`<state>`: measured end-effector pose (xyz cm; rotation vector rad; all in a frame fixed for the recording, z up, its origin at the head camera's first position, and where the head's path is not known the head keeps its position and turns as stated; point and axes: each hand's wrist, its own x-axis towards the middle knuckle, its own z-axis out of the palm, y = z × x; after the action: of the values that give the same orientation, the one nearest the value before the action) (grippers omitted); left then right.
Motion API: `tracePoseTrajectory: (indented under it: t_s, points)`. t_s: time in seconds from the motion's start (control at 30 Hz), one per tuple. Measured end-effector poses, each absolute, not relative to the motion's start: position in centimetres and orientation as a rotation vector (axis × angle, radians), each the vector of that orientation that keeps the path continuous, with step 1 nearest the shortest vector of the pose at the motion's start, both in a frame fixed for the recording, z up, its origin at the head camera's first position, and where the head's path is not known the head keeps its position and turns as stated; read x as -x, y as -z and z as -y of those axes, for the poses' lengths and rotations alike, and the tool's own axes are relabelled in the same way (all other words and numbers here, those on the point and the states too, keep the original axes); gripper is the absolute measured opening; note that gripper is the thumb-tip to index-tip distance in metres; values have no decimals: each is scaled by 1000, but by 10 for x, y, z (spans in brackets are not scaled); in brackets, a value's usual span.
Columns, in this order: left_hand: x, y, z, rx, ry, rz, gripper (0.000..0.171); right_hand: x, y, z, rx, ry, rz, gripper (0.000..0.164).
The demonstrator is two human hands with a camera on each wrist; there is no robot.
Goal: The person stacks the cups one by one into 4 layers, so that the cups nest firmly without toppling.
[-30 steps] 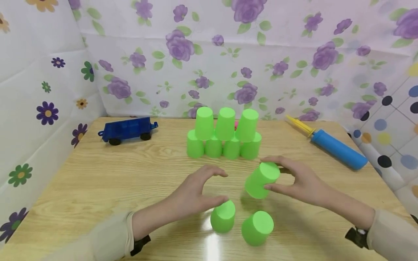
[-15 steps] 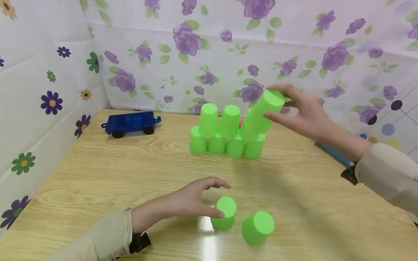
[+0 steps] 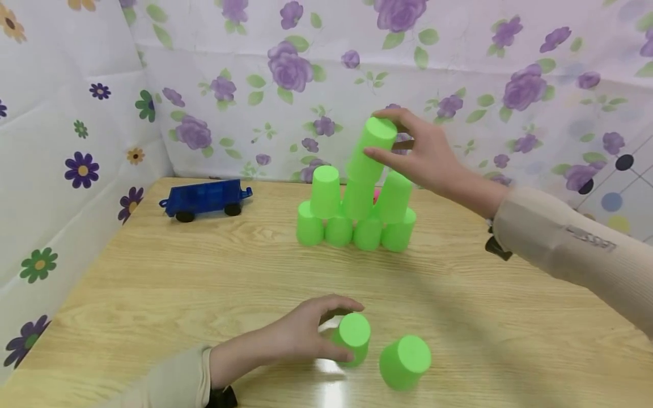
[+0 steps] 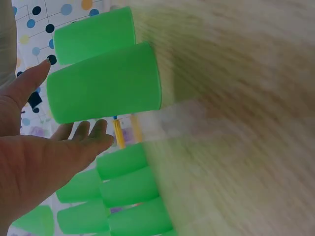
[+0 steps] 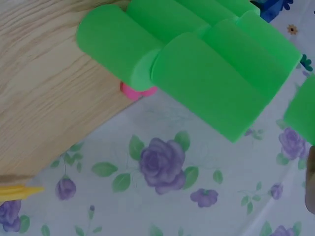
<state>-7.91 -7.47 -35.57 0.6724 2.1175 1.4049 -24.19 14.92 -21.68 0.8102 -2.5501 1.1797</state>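
Observation:
My right hand (image 3: 425, 150) grips a green plastic cup (image 3: 369, 153), upside down and slightly tilted, over the middle upper cup (image 3: 359, 198) of a stack. Whether the two cups touch is unclear. In the right wrist view the held cup (image 5: 302, 113) shows only at the right edge. The stack has a bottom row of several inverted cups (image 3: 310, 224) with three above. My left hand (image 3: 301, 331) spreads thumb and fingers around another inverted cup (image 3: 354, 331) on the table; the left wrist view shows this cup (image 4: 106, 83) between them, fingers not closed on it.
One more inverted green cup (image 3: 405, 362) stands right of the left hand's cup. A blue toy wagon (image 3: 206, 199) sits at the table's back left. A pink thing (image 5: 135, 91) lies behind the stack. A yellow pump tip (image 5: 19, 191) shows near the table (image 3: 204, 283) edge. Floral sheets (image 3: 214, 51) hang behind.
My right hand has lifted the cup from the table, up and left, to above the stack's middle upper cup. My left hand has moved slightly down, around the near cup.

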Motion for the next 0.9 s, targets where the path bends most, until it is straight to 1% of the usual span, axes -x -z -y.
tracePoseTrajectory:
  t_s: [0.17,0.33,0.63,0.9]
  points:
    - [71,365,74,-661,-1466,-2072,55,252,220,-132,-833,-1157,2514,57]
    - [70,367,75,-630,-1489,-2070,50,262,222,-119,-886,-1104,2478,55]
    - [74,368,74,-642,-1499,-2066,48,271,226,-100,-918,-1089,2465,52]
    - [76,371,75,-652,-1494,-2070,48,272,225,-97,-844,-1060,2509,52]
